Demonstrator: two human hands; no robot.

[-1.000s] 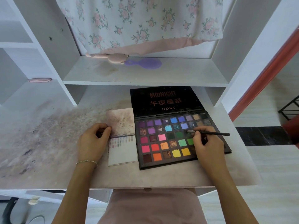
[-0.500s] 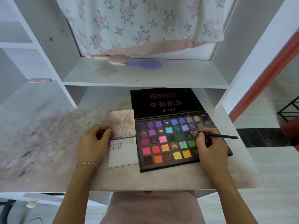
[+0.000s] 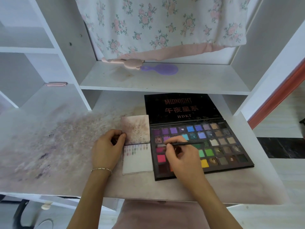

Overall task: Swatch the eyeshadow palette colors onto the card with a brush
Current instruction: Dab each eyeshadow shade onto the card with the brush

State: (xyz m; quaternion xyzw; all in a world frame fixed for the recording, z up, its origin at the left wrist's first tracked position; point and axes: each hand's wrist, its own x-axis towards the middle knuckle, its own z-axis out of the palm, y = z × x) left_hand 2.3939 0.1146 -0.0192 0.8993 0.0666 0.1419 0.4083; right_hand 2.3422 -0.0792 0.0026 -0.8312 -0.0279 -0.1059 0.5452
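A black eyeshadow palette lies open on the desk with several rows of coloured pans, its lid flat behind it. To its left lies the white card, folded open, with a row of faint swatches along its top. My right hand pinches a thin black brush over the palette's left side, the tip pointing left near the palette's left edge. My left hand rests on the desk beside the card and pinches the left edge of its stained upper flap.
The desk top is smeared with powder on the left. A shelf above holds a purple hairbrush and a pink object. Floral cloth hangs behind. The desk's right edge drops to the floor.
My right hand has carried the brush leftward from the palette's right-middle pans to its left side. My left hand stays at the card.
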